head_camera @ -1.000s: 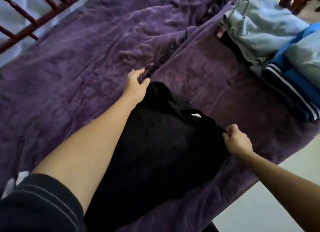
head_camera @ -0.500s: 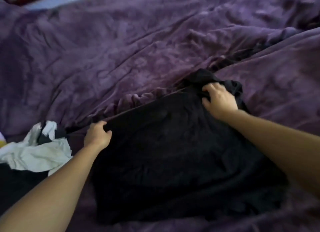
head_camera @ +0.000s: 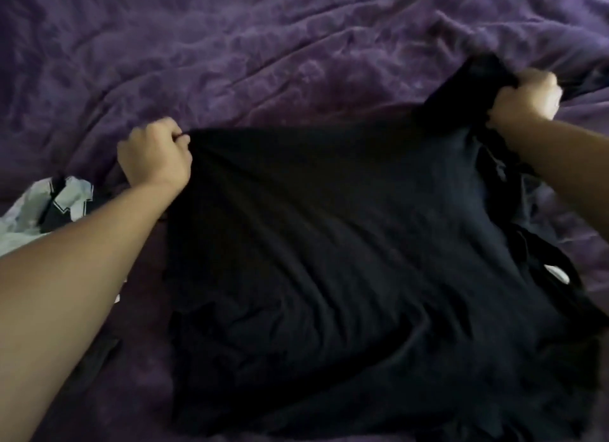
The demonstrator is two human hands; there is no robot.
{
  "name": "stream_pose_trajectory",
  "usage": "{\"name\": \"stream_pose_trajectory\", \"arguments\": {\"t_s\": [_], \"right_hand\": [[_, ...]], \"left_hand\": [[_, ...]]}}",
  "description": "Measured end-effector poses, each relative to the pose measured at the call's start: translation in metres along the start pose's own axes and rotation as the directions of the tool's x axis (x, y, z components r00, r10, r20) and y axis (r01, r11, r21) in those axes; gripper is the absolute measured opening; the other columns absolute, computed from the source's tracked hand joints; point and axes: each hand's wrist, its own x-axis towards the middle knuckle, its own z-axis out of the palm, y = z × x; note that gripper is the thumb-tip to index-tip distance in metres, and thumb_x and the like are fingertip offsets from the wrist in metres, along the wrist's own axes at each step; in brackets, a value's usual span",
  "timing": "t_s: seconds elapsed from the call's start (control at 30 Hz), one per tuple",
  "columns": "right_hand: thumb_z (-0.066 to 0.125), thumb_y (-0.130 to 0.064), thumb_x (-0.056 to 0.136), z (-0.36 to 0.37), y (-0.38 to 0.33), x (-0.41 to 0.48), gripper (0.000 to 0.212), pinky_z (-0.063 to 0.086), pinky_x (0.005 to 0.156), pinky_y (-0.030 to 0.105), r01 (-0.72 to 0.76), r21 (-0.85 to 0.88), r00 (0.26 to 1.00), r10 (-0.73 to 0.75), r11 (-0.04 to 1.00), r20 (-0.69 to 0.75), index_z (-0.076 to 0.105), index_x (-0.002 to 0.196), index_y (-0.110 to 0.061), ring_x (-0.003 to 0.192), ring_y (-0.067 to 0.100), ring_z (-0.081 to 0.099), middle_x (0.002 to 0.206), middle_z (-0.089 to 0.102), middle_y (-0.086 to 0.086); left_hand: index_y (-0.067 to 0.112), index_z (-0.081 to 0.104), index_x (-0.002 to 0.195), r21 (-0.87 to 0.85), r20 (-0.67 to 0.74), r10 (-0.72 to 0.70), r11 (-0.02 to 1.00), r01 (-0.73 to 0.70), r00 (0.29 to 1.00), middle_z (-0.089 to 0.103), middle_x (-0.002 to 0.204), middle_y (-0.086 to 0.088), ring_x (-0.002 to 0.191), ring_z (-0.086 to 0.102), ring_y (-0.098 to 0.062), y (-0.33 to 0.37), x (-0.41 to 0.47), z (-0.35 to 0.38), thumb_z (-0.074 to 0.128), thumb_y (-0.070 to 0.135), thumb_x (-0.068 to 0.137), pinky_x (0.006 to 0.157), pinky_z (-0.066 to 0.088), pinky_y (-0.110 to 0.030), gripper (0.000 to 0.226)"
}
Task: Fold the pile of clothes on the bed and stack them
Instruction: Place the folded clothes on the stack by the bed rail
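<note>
Across the middle of the crumpled purple plush blanket (head_camera: 263,46), in the head view, your soft black cotton garment (head_camera: 346,260) lies spread wide, its near edge running out of the bottom of the picture. Your left hand (head_camera: 155,158) is clenched round the far left corner of that cloth, and your right hand (head_camera: 524,97) grasps a bunched fistful of it at the far right, so the far edge is drawn between your two fists. To do this step well, I would judge, pull the two corners evenly apart and lay the far edge flat before you let go; the diagonal creases running from each fist suggest the panel is not yet smooth, and the bunch in your right hand needs shaking out, or the fold will come up lumpy on that side. Just beside your left forearm, at the left edge, lies a crumpled white and dark garment (head_camera: 69,201), partly cut off by the frame, waiting its turn. Much is hard to read: the black cloth swallows its own seams, so you cannot tell sleeves from body or front from back, and a small white patch (head_camera: 557,273) near its right side may be a label or something beneath. No folded stack is in view.
</note>
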Motion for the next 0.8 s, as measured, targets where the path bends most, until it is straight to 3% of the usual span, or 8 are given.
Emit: {"name": "stream_pose_trajectory", "arguments": {"t_s": [0.13, 0.23, 0.33, 0.47, 0.57, 0.67, 0.73, 0.8], "right_hand": [[0.058, -0.018, 0.083, 0.0, 0.005, -0.003, 0.046, 0.049, 0.091, 0.043, 0.094, -0.075, 0.963, -0.072, 0.993, 0.26, 0.058, 0.129, -0.019, 0.096, 0.035, 0.062, 0.119, 0.063, 0.013], [0.065, -0.02, 0.084, -0.01, 0.02, -0.046, 0.06, 0.035, 0.105, 0.039, 0.352, -0.077, 0.918, -0.328, 0.933, 0.222, 0.043, 0.14, -0.013, 0.128, 0.033, 0.043, 0.14, 0.045, 0.017], [0.065, -0.021, 0.086, -0.034, 0.058, -0.112, 0.064, 0.031, 0.11, 0.038, 0.385, 0.025, 0.904, -0.382, 0.923, 0.189, 0.038, 0.144, -0.016, 0.137, 0.029, 0.033, 0.15, 0.031, 0.016], [0.065, -0.031, 0.088, -0.073, 0.153, -0.184, 0.071, 0.026, 0.111, 0.047, 0.075, -0.068, 0.993, -0.069, 0.995, 0.092, 0.03, 0.147, -0.016, 0.14, 0.034, 0.025, 0.154, 0.027, 0.014], [0.065, -0.039, 0.087, -0.093, 0.224, -0.235, 0.079, 0.025, 0.11, 0.051, -0.304, -0.094, 0.947, 0.312, 0.948, 0.08, 0.024, 0.149, -0.011, 0.138, 0.04, 0.028, 0.152, 0.029, 0.021], [0.07, -0.041, 0.085, -0.097, 0.267, -0.283, 0.084, 0.03, 0.109, 0.041, -0.562, 0.028, 0.816, 0.548, 0.827, 0.186, 0.027, 0.147, -0.004, 0.132, 0.038, 0.041, 0.142, 0.045, 0.022], [0.075, -0.041, 0.079, -0.094, 0.278, -0.308, 0.087, 0.035, 0.107, 0.039, -0.601, 0.123, 0.791, 0.565, 0.79, 0.236, 0.033, 0.144, -0.003, 0.127, 0.034, 0.048, 0.133, 0.056, 0.018], [0.079, -0.038, 0.075, -0.091, 0.277, -0.33, 0.084, 0.04, 0.104, 0.04, -0.57, 0.11, 0.806, 0.528, 0.814, 0.269, 0.039, 0.14, -0.006, 0.122, 0.033, 0.052, 0.129, 0.058, 0.014]], "left_hand": [[0.018, 0.054, 0.127, -0.027, 0.095, -0.117, 0.992, 0.121, 0.989, 0.05, 0.13, -0.02, 0.124, 0.04, -0.041, 0.005, -0.006, 0.007, 0.055, 0.025, 0.093, 0.102, 0.031, -0.051, 0.035], [0.017, 0.051, 0.129, -0.122, 0.049, -0.067, 0.99, 0.073, 0.997, 0.046, 0.131, -0.02, 0.122, 0.04, -0.04, 0.001, -0.055, 0.001, 0.059, 0.022, 0.089, 0.1, 0.032, -0.049, 0.042], [0.009, 0.054, 0.127, -0.242, 0.011, -0.015, 0.97, 0.017, 1.0, 0.051, 0.124, -0.022, 0.115, 0.046, -0.04, -0.011, -0.138, -0.008, 0.064, 0.017, 0.085, 0.096, 0.036, -0.047, 0.044], [0.001, 0.046, 0.134, -0.251, 0.212, -0.239, 0.924, 0.289, 0.948, 0.05, 0.129, -0.026, 0.12, 0.044, -0.043, -0.045, -0.259, -0.012, 0.074, 0.021, 0.08, 0.1, 0.036, -0.049, 0.064], [0.008, 0.029, 0.146, -0.218, 0.536, -0.468, 0.727, 0.651, 0.702, 0.05, 0.135, -0.019, 0.126, 0.045, -0.037, -0.063, -0.331, -0.01, 0.077, 0.032, 0.078, 0.103, 0.038, -0.048, 0.086], [0.01, 0.034, 0.145, -0.214, 0.701, -0.485, 0.556, 0.803, 0.523, 0.063, 0.109, -0.007, 0.111, 0.056, -0.031, -0.069, -0.367, -0.009, 0.078, 0.03, 0.078, 0.099, 0.045, -0.045, 0.083], [0.008, 0.043, 0.139, -0.193, 0.73, -0.397, 0.661, 0.725, 0.556, 0.064, 0.098, -0.006, 0.102, 0.06, -0.028, -0.072, -0.375, -0.008, 0.081, 0.029, 0.074, 0.093, 0.047, -0.041, 0.078], [0.016, 0.042, 0.137, -0.09, 0.722, -0.256, 0.887, 0.453, 0.643, 0.06, 0.104, -0.002, 0.103, 0.058, -0.025, -0.072, -0.377, -0.007, 0.084, 0.037, 0.068, 0.089, 0.047, -0.04, 0.084]]}}
